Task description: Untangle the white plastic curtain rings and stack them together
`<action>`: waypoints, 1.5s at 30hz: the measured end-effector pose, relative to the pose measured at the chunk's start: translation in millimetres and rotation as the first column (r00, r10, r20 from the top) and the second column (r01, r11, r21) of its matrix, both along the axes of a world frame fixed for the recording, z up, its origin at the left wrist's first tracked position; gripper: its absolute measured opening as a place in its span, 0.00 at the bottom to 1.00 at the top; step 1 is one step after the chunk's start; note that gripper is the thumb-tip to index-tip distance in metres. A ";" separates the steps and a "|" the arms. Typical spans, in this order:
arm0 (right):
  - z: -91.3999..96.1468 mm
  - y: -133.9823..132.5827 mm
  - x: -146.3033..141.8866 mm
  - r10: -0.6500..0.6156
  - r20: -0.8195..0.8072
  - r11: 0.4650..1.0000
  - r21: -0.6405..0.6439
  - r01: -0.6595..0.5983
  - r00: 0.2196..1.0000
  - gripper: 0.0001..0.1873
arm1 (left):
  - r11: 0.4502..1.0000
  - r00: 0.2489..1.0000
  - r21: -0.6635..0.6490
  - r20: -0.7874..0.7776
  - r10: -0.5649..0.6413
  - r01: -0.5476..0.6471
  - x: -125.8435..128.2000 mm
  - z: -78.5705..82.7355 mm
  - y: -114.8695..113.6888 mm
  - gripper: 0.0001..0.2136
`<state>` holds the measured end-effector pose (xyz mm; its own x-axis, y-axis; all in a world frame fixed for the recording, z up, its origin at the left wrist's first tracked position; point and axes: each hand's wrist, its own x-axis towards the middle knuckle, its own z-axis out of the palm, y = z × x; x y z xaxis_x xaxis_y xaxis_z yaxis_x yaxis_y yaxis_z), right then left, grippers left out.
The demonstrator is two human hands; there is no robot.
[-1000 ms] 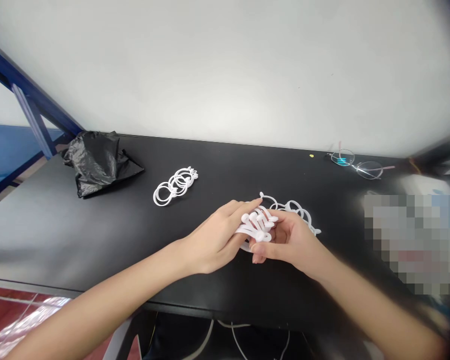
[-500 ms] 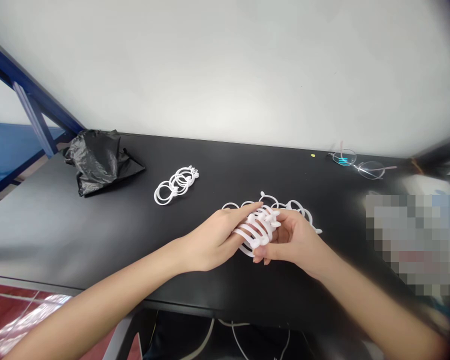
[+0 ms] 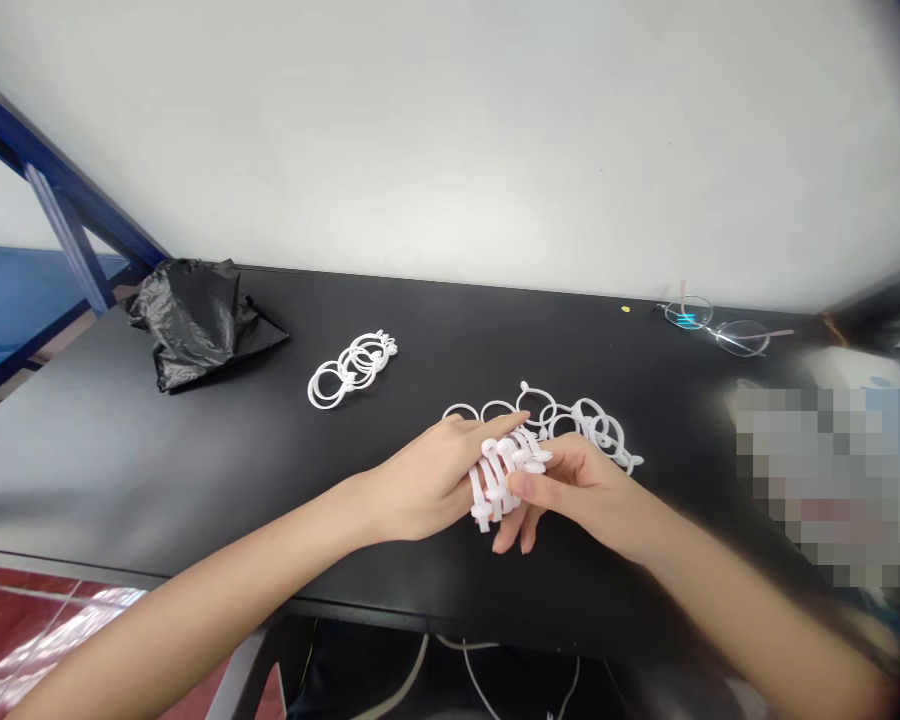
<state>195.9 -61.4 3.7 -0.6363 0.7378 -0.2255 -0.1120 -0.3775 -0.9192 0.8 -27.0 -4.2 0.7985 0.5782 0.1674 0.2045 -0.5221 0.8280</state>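
Several white plastic rings with small eyelets, which look like curtain rings [image 3: 497,478], are bunched around the fingers of my left hand [image 3: 420,485]. Its index finger stretches out past the bunch, and the other fingers are mostly hidden by the rings. From the right side, my right hand [image 3: 596,490] presses its thumb on the bunch, its lower fingers curled underneath. Just behind both hands, loose rings of the same kind [image 3: 606,432] lie spread on the black table [image 3: 270,470]. A smaller overlapping group of white rings [image 3: 330,385] rests farther left.
A crumpled black plastic bag [image 3: 195,320] sits at the back left, near a blue metal frame [image 3: 64,200]. Eyeglasses [image 3: 742,338] lie at the back right, with a tiny yellow bit [image 3: 625,309] beside them. A pale wall [image 3: 450,150] rises behind the table.
The bunch of rings has turned in my hands, so the eyelets now face more toward me. My right hand has shifted slightly down, uncovering more of the loose rings behind.
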 end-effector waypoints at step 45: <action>-2.8 -7.3 -11.8 0.009 0.036 0.993 -0.115 -0.004 0.999 0.30 | 0.902 1.000 0.432 -0.014 0.018 -0.010 2.8 -11.0 1.0 0.15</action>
<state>184.1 -68.7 0.9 -0.6308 0.7013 -0.3320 -0.0762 -0.4817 -0.8730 3.6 -26.0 -15.2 0.7959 0.4639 0.3891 0.2270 -0.8244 0.5185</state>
